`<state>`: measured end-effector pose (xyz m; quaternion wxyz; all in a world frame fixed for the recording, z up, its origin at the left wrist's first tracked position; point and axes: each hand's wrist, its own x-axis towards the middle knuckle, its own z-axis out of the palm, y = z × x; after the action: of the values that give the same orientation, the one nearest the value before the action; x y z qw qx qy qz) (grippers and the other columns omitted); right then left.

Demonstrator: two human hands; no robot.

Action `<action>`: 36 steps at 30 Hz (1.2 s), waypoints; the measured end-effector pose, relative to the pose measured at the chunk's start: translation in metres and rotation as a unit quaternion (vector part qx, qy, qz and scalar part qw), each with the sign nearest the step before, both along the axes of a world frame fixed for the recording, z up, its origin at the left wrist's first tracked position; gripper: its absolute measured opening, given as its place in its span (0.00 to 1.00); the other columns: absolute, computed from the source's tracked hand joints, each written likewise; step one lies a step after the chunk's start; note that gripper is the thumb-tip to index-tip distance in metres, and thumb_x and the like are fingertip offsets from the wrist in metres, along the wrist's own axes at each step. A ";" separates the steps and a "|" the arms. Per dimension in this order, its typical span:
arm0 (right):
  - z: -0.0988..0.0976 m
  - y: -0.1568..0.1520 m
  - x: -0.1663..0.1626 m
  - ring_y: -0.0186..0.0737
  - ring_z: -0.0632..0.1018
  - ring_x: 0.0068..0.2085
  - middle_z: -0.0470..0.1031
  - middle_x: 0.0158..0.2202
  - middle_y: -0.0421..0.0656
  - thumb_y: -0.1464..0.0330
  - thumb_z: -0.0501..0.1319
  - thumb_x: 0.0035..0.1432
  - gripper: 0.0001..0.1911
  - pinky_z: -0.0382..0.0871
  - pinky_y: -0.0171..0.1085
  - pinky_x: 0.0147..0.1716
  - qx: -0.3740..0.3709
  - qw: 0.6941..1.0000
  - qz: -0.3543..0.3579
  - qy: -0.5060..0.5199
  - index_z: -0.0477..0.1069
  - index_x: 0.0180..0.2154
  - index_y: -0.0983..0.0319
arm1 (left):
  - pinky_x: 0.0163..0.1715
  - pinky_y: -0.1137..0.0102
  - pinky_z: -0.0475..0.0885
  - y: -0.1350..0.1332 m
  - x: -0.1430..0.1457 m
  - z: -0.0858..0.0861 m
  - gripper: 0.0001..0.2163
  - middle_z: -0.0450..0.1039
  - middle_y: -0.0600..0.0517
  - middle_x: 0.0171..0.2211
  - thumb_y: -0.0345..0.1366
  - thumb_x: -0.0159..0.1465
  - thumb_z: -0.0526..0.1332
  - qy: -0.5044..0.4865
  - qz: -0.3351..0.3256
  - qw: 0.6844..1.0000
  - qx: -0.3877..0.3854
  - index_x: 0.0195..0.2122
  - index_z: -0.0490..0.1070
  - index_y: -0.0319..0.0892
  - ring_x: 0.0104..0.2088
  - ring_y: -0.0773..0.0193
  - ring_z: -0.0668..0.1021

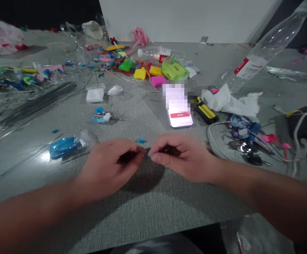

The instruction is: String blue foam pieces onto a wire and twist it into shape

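Over the near middle of the table, my left hand (113,164) and my right hand (187,157) meet almost fingertip to fingertip, both pinched closed. A tiny bit of blue clay (152,154) shows between my right thumb and forefinger. Whatever the left fingertips pinch is too small and dark to make out. Just beyond the fingers lies a small blue clay piece (141,140). Left of my left hand is a blue clay lump in clear wrap (64,147). Farther back rests a cluster of blue and white clay pieces on thin wires (102,116).
A lit phone (181,113) lies beyond my right hand, beside a yellow-and-black tool (206,109). Cables, keys (254,158) and a tilted plastic bottle (259,60) are on the right. Thin wires (42,100) lie left; colourful clay packets (140,73) cover the back.
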<state>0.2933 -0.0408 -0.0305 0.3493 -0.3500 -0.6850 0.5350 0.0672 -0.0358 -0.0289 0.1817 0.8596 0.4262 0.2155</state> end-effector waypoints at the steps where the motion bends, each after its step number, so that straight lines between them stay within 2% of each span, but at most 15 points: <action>1: 0.001 0.000 0.000 0.28 0.72 0.29 0.75 0.30 0.38 0.67 0.66 0.63 0.06 0.67 0.29 0.27 -0.012 1.000 0.000 0.004 0.76 0.39 0.64 | 0.29 0.70 0.65 0.002 0.000 -0.002 0.05 0.74 0.54 0.27 0.33 0.66 0.60 0.015 -0.013 1.000 0.009 0.35 0.74 0.42 0.27 0.66 0.74; 5: 0.001 0.002 0.000 0.30 0.75 0.31 0.76 0.32 0.39 0.66 0.69 0.59 0.09 0.70 0.30 0.29 -0.064 0.998 -0.019 0.022 0.77 0.41 0.63 | 0.35 0.66 0.69 0.005 -0.002 -0.010 0.05 0.76 0.49 0.37 0.34 0.68 0.59 0.043 -0.063 0.997 -0.003 0.41 0.73 0.41 0.36 0.60 0.77; 9: 0.000 0.003 -0.001 0.30 0.74 0.30 0.75 0.30 0.38 0.66 0.71 0.56 0.10 0.68 0.30 0.27 -0.070 0.996 -0.040 0.043 0.75 0.39 0.63 | 0.39 0.63 0.72 0.004 -0.003 -0.015 0.11 0.74 0.46 0.45 0.35 0.69 0.58 0.057 -0.077 0.995 -0.011 0.50 0.75 0.43 0.40 0.58 0.78; 12: 0.000 0.003 -0.001 0.29 0.73 0.29 0.73 0.30 0.38 0.65 0.72 0.55 0.12 0.68 0.30 0.26 -0.079 0.995 -0.041 0.052 0.74 0.39 0.63 | 0.37 0.64 0.72 0.006 -0.002 -0.014 0.11 0.75 0.47 0.43 0.35 0.70 0.58 0.062 -0.081 0.995 -0.022 0.49 0.78 0.44 0.39 0.58 0.78; 15: 0.001 0.002 0.001 0.28 0.69 0.26 0.70 0.27 0.36 0.64 0.69 0.58 0.11 0.64 0.30 0.23 -0.067 0.995 -0.042 0.063 0.72 0.36 0.63 | 0.38 0.65 0.71 0.009 -0.001 -0.009 0.10 0.76 0.48 0.41 0.34 0.70 0.58 0.047 -0.087 0.994 -0.043 0.46 0.80 0.44 0.39 0.59 0.78; 17: 0.002 0.001 0.005 0.28 0.67 0.25 0.67 0.25 0.36 0.64 0.65 0.63 0.09 0.60 0.30 0.22 -0.028 0.997 -0.043 0.064 0.72 0.34 0.63 | 0.37 0.66 0.71 0.011 0.000 -0.005 0.10 0.77 0.49 0.39 0.34 0.69 0.59 0.020 -0.076 0.994 -0.071 0.45 0.80 0.44 0.37 0.61 0.78; 19: 0.003 -0.001 0.009 0.29 0.66 0.25 0.66 0.24 0.36 0.64 0.61 0.67 0.11 0.59 0.32 0.23 0.031 0.997 -0.048 0.054 0.71 0.32 0.62 | 0.35 0.68 0.70 0.013 0.000 -0.001 0.08 0.77 0.50 0.36 0.35 0.68 0.62 -0.038 -0.051 0.989 -0.130 0.43 0.81 0.44 0.35 0.63 0.78; 21: 0.005 -0.003 0.013 0.30 0.66 0.25 0.66 0.23 0.36 0.65 0.59 0.68 0.12 0.58 0.33 0.24 0.101 0.993 -0.048 0.033 0.70 0.30 0.62 | 0.34 0.70 0.70 0.013 -0.001 0.000 0.05 0.77 0.52 0.36 0.36 0.66 0.65 -0.137 -0.016 0.965 -0.223 0.40 0.81 0.46 0.35 0.64 0.77; 24: 0.008 -0.006 0.013 0.30 0.65 0.25 0.66 0.23 0.37 0.67 0.58 0.67 0.12 0.57 0.35 0.25 0.191 0.981 -0.013 -0.011 0.68 0.29 0.61 | 0.33 0.72 0.71 0.008 -0.002 0.000 0.03 0.78 0.54 0.37 0.36 0.63 0.69 -0.299 0.019 0.882 -0.364 0.38 0.80 0.49 0.35 0.66 0.77; 26: 0.010 -0.008 0.011 0.31 0.65 0.24 0.65 0.22 0.37 0.69 0.58 0.65 0.11 0.57 0.35 0.25 0.238 0.971 0.022 -0.028 0.66 0.29 0.60 | 0.31 0.72 0.71 0.004 -0.002 -0.001 0.03 0.77 0.53 0.36 0.36 0.61 0.71 -0.361 0.017 0.829 -0.427 0.36 0.81 0.49 0.33 0.67 0.75; 29: 0.010 -0.012 0.005 0.32 0.64 0.24 0.65 0.22 0.37 0.70 0.58 0.65 0.10 0.56 0.35 0.25 0.284 0.956 0.051 -0.046 0.64 0.28 0.59 | 0.30 0.72 0.71 -0.002 0.000 -0.002 0.04 0.75 0.52 0.34 0.38 0.60 0.73 -0.396 -0.003 0.780 -0.483 0.33 0.81 0.46 0.32 0.67 0.74; 32: 0.007 -0.014 0.001 0.32 0.61 0.24 0.62 0.21 0.36 0.70 0.57 0.64 0.12 0.54 0.36 0.25 0.308 0.949 0.049 -0.055 0.61 0.27 0.59 | 0.31 0.73 0.71 -0.005 0.003 -0.005 0.05 0.72 0.52 0.33 0.38 0.60 0.73 -0.429 -0.042 0.741 -0.515 0.34 0.81 0.46 0.32 0.67 0.73; 36: 0.002 -0.014 -0.002 0.31 0.59 0.24 0.57 0.21 0.34 0.70 0.59 0.63 0.15 0.51 0.36 0.24 0.328 0.943 0.043 -0.044 0.58 0.25 0.59 | 0.35 0.75 0.70 -0.006 0.004 -0.011 0.02 0.69 0.54 0.33 0.34 0.64 0.70 -0.445 -0.106 0.712 -0.533 0.37 0.81 0.47 0.34 0.69 0.73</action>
<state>0.2915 -0.0548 -0.0284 0.3910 -0.2099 -0.8516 0.2792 0.0710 -0.0421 -0.0397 0.8002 0.4640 0.2462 0.2895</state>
